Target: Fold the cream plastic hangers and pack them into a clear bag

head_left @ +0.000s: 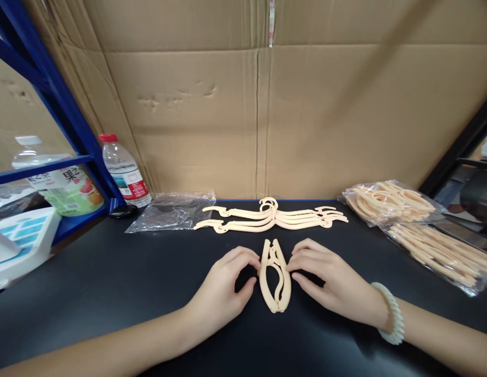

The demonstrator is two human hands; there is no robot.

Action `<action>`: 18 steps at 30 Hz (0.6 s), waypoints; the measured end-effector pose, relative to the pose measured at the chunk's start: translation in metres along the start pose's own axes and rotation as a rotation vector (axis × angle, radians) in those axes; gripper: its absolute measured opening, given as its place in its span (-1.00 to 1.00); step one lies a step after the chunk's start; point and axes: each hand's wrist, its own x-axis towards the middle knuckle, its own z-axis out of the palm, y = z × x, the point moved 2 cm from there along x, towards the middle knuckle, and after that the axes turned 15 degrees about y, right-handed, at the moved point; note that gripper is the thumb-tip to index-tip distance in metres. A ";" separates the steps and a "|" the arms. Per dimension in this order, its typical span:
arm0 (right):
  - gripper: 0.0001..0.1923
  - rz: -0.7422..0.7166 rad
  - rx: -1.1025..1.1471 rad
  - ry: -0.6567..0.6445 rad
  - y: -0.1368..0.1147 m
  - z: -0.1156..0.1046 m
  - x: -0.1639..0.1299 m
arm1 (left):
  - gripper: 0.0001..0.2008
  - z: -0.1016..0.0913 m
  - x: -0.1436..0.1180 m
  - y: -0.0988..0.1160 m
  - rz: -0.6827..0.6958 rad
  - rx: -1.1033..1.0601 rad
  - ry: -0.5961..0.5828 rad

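A folded cream plastic folding hanger (286, 283) lies flat on the black table, its two arms bent up side by side and its hook tucked between them. My left hand (230, 280) is at its left side, fingertips against the edge and thumb apart from the fingers. On the opposite side, my right hand (325, 272), with a pale beaded bracelet on the wrist, has curved, spread fingers whose tips meet the hanger's right edge. Beyond them, several unfolded hangers (251, 213) lie stacked with their arms spread and hooks pointing away.
Clear bags of folded hangers (388, 204) lie at the right. An empty clear plastic bag (165, 212) rests left of the stack, near a red-capped bottle (125, 175). A blue metal frame (66, 99) stands at the left, and cardboard (188, 120) walls the back.
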 end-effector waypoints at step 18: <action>-0.58 -0.070 -0.035 -0.142 0.002 0.002 -0.001 | -0.88 -0.007 0.007 -0.016 0.137 0.147 -0.013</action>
